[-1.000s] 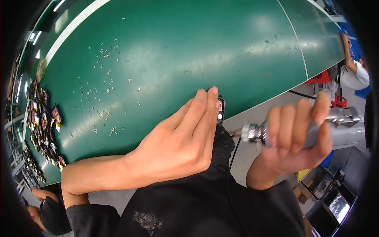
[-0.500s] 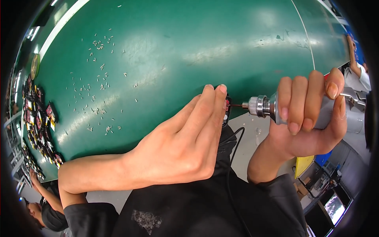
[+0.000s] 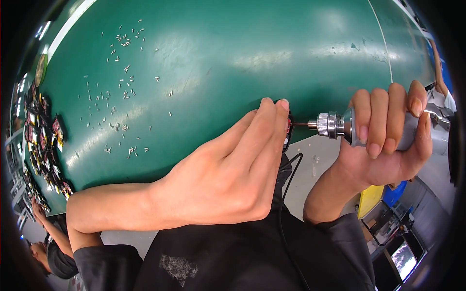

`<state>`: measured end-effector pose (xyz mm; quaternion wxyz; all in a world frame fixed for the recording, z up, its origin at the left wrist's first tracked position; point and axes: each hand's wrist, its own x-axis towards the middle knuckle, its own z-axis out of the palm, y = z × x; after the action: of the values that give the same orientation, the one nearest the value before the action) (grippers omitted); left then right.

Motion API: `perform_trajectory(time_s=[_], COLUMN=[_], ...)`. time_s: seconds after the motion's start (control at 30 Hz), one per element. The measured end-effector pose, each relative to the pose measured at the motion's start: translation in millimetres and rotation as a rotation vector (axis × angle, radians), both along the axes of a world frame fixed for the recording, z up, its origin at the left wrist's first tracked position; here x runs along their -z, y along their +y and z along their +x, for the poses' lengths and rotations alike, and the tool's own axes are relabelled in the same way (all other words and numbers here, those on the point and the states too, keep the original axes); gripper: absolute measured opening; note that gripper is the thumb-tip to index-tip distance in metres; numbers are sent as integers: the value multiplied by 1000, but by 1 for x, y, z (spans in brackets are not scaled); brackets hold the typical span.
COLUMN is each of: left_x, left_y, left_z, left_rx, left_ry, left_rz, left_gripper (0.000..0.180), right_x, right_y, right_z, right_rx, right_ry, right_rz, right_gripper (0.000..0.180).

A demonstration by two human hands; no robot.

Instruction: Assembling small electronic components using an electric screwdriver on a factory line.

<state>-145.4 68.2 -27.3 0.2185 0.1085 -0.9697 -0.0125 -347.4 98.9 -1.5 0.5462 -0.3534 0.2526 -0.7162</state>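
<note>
My right hand (image 3: 388, 128) is wrapped round a grey electric screwdriver (image 3: 359, 123) with a ridged metal collar, held level and pointing left. Its thin bit (image 3: 301, 124) reaches a small black part with red on it (image 3: 289, 127). From the other side, my left hand (image 3: 233, 165) grips that small part, with straight fingers pressed together. Most of the part is hidden behind the fingers, so its full shape cannot be made out. Both hands are above the near edge of the green table.
Many small screws (image 3: 124, 92) lie scattered on the green table (image 3: 208, 43). At the far left is a heap of small black parts (image 3: 43, 140). A co-worker's arm (image 3: 53, 230) reaches in at lower left; another person's arm (image 3: 439, 70) shows at far right. A black cable (image 3: 281, 213) hangs before me.
Both hands, the part and the screwdriver sit slightly farther right in the view, while the table has shifted a little with the head. The bit stays at the part.
</note>
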Motion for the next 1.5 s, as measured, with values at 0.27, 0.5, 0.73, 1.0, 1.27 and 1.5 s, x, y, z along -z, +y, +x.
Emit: perform_trajectory(time_s=[0.27,0.5,0.73,1.0,1.27,1.5], left_x=[7,0,9,-46,-59,-50], left_y=[-4,-5,-5,-14,-56,-95], left_z=[-2,2,19,146,335,301], left_rx=[31,3,65,-405,-1211,-1220], left_ry=[109,80,174,266,95,45], left_rz=[26,47,198,153,3,-37], left_gripper=[34,38,24,32,26,34], right_x=[-8,-15,1,-9,27,34], right_y=[-8,-18,-9,1,-11,-7], right_z=[7,21,33,29,59,49], right_rx=[-120,-188,-97,90,-33,-46], right_ry=[230,363,198,-185,-274,-364], right_rz=[-45,-60,-120,-208,-8,37], right_gripper=[14,15,20,13,6,11])
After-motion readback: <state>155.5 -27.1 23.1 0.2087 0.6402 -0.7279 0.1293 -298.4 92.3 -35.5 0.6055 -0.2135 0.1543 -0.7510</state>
